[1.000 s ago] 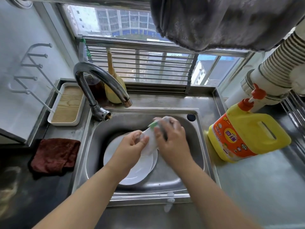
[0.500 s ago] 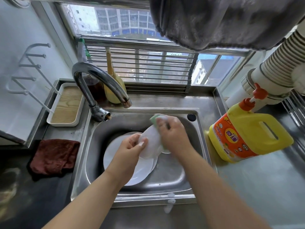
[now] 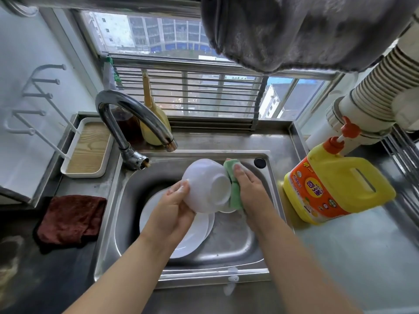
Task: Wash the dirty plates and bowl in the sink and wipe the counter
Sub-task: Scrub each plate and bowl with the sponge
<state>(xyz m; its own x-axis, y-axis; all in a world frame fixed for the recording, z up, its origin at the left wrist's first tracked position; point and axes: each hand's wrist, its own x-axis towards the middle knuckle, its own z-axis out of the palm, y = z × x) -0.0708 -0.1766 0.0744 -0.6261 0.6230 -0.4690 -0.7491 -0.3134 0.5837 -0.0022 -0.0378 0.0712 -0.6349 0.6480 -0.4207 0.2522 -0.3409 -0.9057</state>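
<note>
Over the sink (image 3: 118, 200), the left hand (image 3: 172, 209) cups the white bowl (image 3: 206, 184) from below, fingers curled round its side, the bowl tipped so its base faces us. The right hand (image 3: 249, 189) presses a green sponge (image 3: 233, 184) against the bowl's right side, fingers laid along it; whether the thumb wraps behind is hard to see. White plates (image 3: 195, 232) lie stacked in the basin beneath. A dark red cloth (image 3: 70, 218) sits on the counter left, a yellow detergent jug (image 3: 335, 189) right.
</note>
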